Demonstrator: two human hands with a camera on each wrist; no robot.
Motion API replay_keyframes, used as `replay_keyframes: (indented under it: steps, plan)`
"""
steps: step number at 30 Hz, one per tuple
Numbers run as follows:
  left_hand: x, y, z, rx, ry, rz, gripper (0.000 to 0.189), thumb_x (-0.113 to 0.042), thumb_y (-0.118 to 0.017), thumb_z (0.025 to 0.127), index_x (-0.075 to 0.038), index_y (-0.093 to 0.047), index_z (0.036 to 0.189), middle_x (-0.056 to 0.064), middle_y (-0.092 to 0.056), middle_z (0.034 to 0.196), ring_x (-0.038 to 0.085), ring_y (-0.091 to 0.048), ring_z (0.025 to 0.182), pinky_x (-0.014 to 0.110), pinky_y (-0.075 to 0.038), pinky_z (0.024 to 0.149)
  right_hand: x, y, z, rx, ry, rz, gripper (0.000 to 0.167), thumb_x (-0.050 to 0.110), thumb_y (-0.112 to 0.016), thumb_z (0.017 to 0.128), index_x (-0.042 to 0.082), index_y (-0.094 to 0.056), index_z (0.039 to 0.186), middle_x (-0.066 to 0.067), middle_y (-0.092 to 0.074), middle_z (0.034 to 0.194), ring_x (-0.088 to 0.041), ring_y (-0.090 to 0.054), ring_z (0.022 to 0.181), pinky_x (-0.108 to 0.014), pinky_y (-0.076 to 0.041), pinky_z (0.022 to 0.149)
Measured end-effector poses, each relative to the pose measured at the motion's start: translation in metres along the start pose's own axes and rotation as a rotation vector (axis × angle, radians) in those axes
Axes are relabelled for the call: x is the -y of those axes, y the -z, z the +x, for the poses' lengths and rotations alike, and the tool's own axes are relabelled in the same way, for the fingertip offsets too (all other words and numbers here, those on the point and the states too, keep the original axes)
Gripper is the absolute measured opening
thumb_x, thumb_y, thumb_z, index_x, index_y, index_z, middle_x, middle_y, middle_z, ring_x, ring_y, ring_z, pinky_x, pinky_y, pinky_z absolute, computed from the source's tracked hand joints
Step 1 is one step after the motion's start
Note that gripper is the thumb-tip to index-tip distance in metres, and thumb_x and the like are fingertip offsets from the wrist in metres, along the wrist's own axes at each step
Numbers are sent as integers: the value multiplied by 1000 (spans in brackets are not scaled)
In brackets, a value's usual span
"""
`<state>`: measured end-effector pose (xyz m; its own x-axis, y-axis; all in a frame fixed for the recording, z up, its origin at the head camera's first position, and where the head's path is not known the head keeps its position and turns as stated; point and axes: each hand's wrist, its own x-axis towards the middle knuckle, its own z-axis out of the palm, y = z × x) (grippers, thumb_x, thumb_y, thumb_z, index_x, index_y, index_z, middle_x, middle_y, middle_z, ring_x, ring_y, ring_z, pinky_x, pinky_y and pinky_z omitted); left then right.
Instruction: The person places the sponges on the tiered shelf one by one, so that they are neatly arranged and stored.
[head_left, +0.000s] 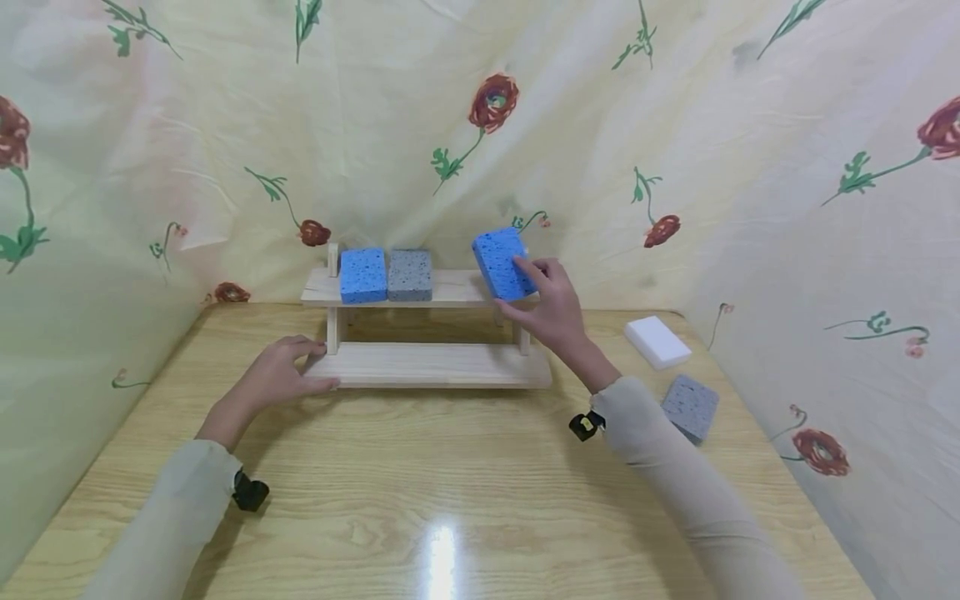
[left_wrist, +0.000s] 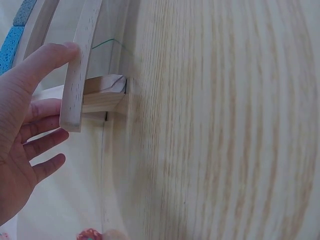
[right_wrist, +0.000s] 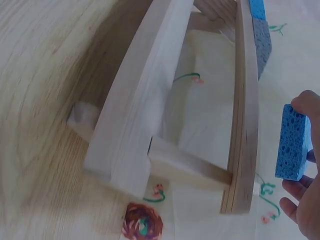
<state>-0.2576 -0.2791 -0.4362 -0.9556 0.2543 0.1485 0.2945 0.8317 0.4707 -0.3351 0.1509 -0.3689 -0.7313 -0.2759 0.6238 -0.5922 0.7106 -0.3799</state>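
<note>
A small two-tier wooden shelf [head_left: 431, 367] stands at the back of the table. My left hand [head_left: 281, 377] grips the left end of its lower board, thumb along the front edge and fingers behind, as the left wrist view shows. In my right hand [head_left: 553, 310] is a blue sponge [head_left: 497, 260], pinched between thumb and fingers. It is held tilted over the right part of the upper board; the right wrist view shows a gap between sponge and board. Another blue sponge [head_left: 363, 275] and a grey sponge [head_left: 410, 277] sit side by side at the upper board's left.
On the table to the right lie a white sponge-like block [head_left: 657, 342] and a second grey sponge [head_left: 692, 407], beside the right forearm. Behind the shelf hangs a flowered cloth [head_left: 375, 125], which also closes off both sides of the table [head_left: 420, 467].
</note>
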Motion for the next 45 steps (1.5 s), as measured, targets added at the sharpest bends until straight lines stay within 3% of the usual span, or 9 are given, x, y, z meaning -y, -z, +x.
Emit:
replay_keyframes:
  steps: [8, 19, 27, 45]
  plan:
    - [1, 0, 0, -10, -3, -2, 71, -46, -86, 79, 4, -69, 126, 30, -65, 130, 49, -57, 124, 64, -46, 106, 17, -14, 6, 3, 26, -24, 70, 33, -88, 79, 6, -63, 138, -23, -59, 118, -34, -58, 100, -46, -54, 81]
    - [1, -1, 0, 0, 19, -10, 71, -46, -86, 79, 3, -69, 128, 29, -63, 133, 49, -56, 127, 64, -45, 107, 30, -31, 14, 48, -50, -50, 71, 43, -84, 79, 9, -64, 138, -21, -61, 120, -34, -60, 101, -46, -55, 79]
    - [0, -1, -1, -15, 6, -8, 70, -46, -87, 78, 3, -70, 126, 29, -65, 130, 49, -57, 125, 64, -46, 106, 37, -41, 18, 37, -35, -74, 69, 45, -83, 80, 8, -65, 136, -19, -63, 115, -32, -61, 96, -44, -54, 78]
    - [1, -1, 0, -42, -37, -2, 66, -42, -87, 78, 4, -71, 123, 28, -68, 124, 48, -60, 119, 63, -48, 103, 44, -52, 25, 103, -94, -126, 72, 54, -76, 83, 10, -64, 139, -17, -62, 116, -28, -58, 97, -44, -51, 82]
